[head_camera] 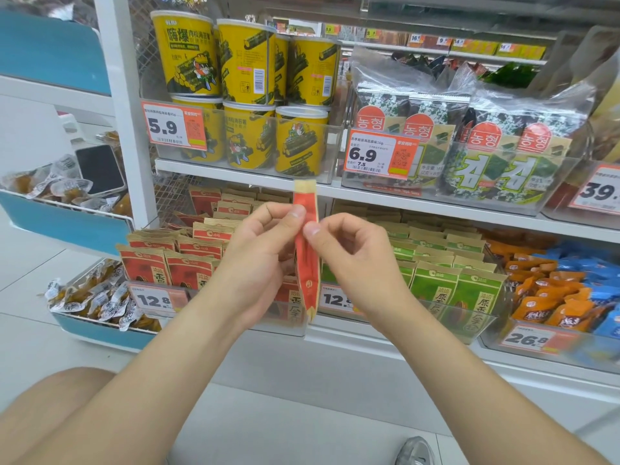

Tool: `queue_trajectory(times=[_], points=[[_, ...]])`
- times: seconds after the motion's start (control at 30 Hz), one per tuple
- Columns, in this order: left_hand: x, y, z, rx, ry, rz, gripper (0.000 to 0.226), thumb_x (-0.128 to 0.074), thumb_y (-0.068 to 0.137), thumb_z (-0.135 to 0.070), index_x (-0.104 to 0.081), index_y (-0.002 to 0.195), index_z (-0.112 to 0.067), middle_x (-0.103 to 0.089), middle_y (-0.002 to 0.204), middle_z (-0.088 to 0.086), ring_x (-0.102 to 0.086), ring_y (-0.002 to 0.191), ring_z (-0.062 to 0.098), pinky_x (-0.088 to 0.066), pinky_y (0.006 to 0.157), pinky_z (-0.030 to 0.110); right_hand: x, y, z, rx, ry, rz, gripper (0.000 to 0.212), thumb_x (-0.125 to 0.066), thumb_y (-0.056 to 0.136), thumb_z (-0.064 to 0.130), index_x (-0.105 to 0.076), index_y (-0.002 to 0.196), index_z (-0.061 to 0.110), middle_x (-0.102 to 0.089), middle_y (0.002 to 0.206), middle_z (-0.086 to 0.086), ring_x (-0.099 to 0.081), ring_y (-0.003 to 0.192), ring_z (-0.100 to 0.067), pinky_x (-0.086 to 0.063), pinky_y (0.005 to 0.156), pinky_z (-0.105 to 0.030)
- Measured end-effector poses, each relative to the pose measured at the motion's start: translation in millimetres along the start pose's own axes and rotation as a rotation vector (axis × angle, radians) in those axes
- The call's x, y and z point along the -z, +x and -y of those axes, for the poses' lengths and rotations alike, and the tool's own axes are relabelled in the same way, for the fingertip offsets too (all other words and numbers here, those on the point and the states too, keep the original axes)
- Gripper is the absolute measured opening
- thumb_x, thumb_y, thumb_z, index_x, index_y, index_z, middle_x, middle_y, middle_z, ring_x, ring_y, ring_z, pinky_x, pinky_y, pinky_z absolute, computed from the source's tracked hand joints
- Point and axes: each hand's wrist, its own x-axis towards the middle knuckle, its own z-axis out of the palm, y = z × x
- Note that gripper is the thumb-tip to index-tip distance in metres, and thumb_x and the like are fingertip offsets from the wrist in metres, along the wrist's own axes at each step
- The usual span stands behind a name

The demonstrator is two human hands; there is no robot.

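Your left hand [265, 245] and right hand [352, 251] pinch the red packet [307, 266] upright, hiding shelved red packs [188, 266] behind; green packs [436, 288] sit right.

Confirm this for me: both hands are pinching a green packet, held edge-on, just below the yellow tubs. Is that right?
Only the colour is wrong: the packet is red, not green. The head view shows the left hand and the right hand both pinching it, held edge-on, just below the yellow tubs.
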Motion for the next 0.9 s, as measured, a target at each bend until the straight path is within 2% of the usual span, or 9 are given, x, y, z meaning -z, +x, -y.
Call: queue_trajectory(times=[0.07,0.13,0.27,0.33,0.43,0.53,0.7,0.83,0.9], points=[[1.4,2.7,-2.4,-0.028,-0.06,-0.1,0.01,-0.063,0.105,-0.027,-0.063,0.098,-0.019,-0.068,0.089,0.005,-0.064,0.074,0.017,-0.05,0.069,0.035,-1.3,-2.1,-2.1,0.051,-0.195,0.083,0.016,-0.083,0.092,0.027,-0.07,0.099,0.019,-0.076,0.101,-0.004,-0.072,0.095,-0.024,-0.059,0.089,-0.042],[4.8,5.3,-5.8,-0.035,-0.115,-0.162,0.013,-0.06,0.108,-0.03,-0.061,0.104,-0.018,-0.067,0.088,0.006,-0.064,0.074,0.018,-0.052,0.069,0.036,-2.7,-3.7,-4.5,-0.013,-0.205,0.188,0.024,-0.084,0.09,0.028,-0.064,0.104,0.027,-0.072,0.115,0.001,-0.075,0.1,-0.022,-0.06,0.088,-0.037],[11.5,6.9,-9.7,-0.05,-0.129,-0.16,0.016,-0.063,0.107,-0.026,-0.064,0.115,-0.013,-0.071,0.097,0.011,-0.068,0.084,0.023,-0.056,0.077,0.041,-5.1,-3.7,-2.2,-0.055,-0.026,0.179,0.026,-0.081,0.096,0.018,-0.061,0.109,0.009,-0.073,0.115,-0.009,-0.079,0.081,-0.022,-0.059,0.071,-0.028],[13.6,5.1,-12.1,-0.057,-0.051,-0.059,0.026,-0.066,0.103,-0.014,-0.066,0.129,-0.008,-0.072,0.121,0.015,-0.071,0.098,0.024,-0.059,0.08,0.041,-5.4,-1.7,-0.2,-0.007,0.01,0.094,0.022,-0.077,0.099,0.018,-0.062,0.104,0.003,-0.077,0.099,-0.009,-0.076,0.076,-0.016,-0.06,0.07,-0.031],[17.5,1.6,-16.5,-0.069,0.085,0.146,0.047,-0.067,0.1,-0.004,-0.064,0.145,-0.018,-0.07,0.142,0.004,-0.073,0.118,0.022,-0.061,0.088,0.037,-3.1,1.6,-0.5,0.029,0.035,0.016,0.021,-0.071,0.104,0.023,-0.065,0.104,0.002,-0.079,0.094,-0.011,-0.074,0.083,-0.021,-0.064,0.083,-0.053],[25.3,2.2,-18.8,-0.152,0.27,0.225,0.056,-0.067,0.101,-0.002,-0.058,0.152,-0.024,-0.067,0.147,-0.006,-0.069,0.129,0.019,-0.062,0.096,0.038,-1.1,2.0,-2.3,0.038,0.012,0.013,0.02,-0.067,0.107,0.024,-0.067,0.105,0.005,-0.08,0.096,-0.01,-0.075,0.088,-0.02,-0.062,0.091,-0.054],[34.8,5.1,-19.0,-0.237,0.474,0.294,0.06,-0.063,0.105,-0.003,-0.049,0.16,-0.024,-0.058,0.157,-0.012,-0.053,0.146,0.01,-0.057,0.108,0.041,-4.4,-0.3,-7.1,0.035,-0.046,-0.01,0.016,-0.066,0.107,0.022,-0.067,0.101,0.007,-0.081,0.092,-0.004,-0.076,0.087,-0.014,-0.062,0.085,-0.042],[37.8,5.2,-19.3,-0.239,0.505,0.316,0.061,-0.061,0.107,-0.001,-0.047,0.161,-0.024,-0.056,0.158,-0.014,-0.055,0.144,0.011,-0.058,0.106,0.041,-5.0,-0.9,-8.1,0.039,-0.046,0.003,0.015,-0.066,0.107,0.021,-0.066,0.1,0.008,-0.081,0.094,-0.005,-0.078,0.093,-0.025,-0.062,0.09,-0.058],[39.5,4.7,-19.2,-0.236,0.505,0.306,0.06,-0.062,0.106,-0.003,-0.048,0.16,-0.026,-0.057,0.156,-0.013,-0.054,0.146,0.012,-0.06,0.102,0.041,-5.0,-1.5,-7.1,0.033,-0.04,0.012,0.015,-0.067,0.107,0.021,-0.067,0.1,0.008,-0.081,0.095,-0.005,-0.078,0.094,-0.026,-0.061,0.091,-0.06]])
